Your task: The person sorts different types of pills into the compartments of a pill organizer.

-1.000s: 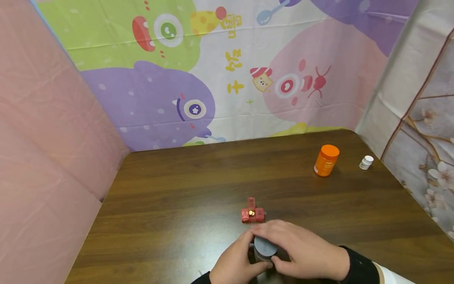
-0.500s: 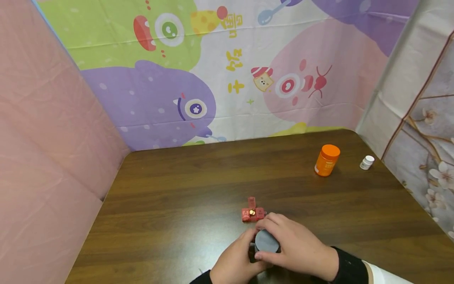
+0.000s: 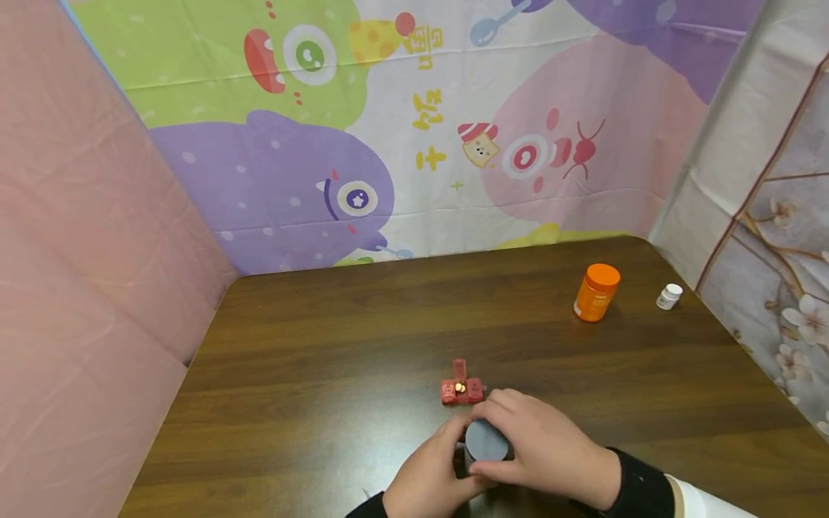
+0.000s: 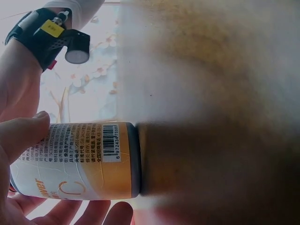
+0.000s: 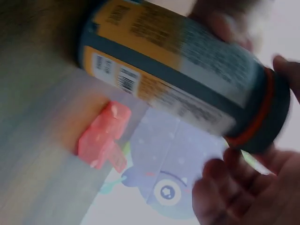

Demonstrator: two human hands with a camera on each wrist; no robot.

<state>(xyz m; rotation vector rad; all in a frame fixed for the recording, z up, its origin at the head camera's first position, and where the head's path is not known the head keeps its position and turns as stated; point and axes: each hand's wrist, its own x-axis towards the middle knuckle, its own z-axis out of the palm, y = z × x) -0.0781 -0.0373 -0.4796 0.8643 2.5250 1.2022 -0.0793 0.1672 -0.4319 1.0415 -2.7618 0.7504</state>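
Note:
A supplement bottle (image 4: 79, 159) with a white and orange label stands upright on the table at the near edge of the head view. Round its body my left hand (image 3: 427, 471) is wrapped, thumb on one side and fingers on the other. My right hand (image 3: 540, 446) grips the grey lid (image 3: 486, 440) at its rim; an orange ring shows beneath the lid in the right wrist view. Just beyond the hands lies a small red pill box (image 3: 448, 392), one flap (image 3: 459, 368) raised, with yellowish pills (image 3: 460, 388) in the middle compartment.
An orange jar (image 3: 596, 293) with an orange lid stands at the back right of the brown wooden table (image 3: 324, 345). Farther right, near the table edge, is a small white bottle (image 3: 669, 296). Printed cloths hang behind and beside the table.
My right hand has shifted round the lid, its thumb now higher against the lid's side, leaving more of the top visible. The left hand and the bottle look nearly unmoved.

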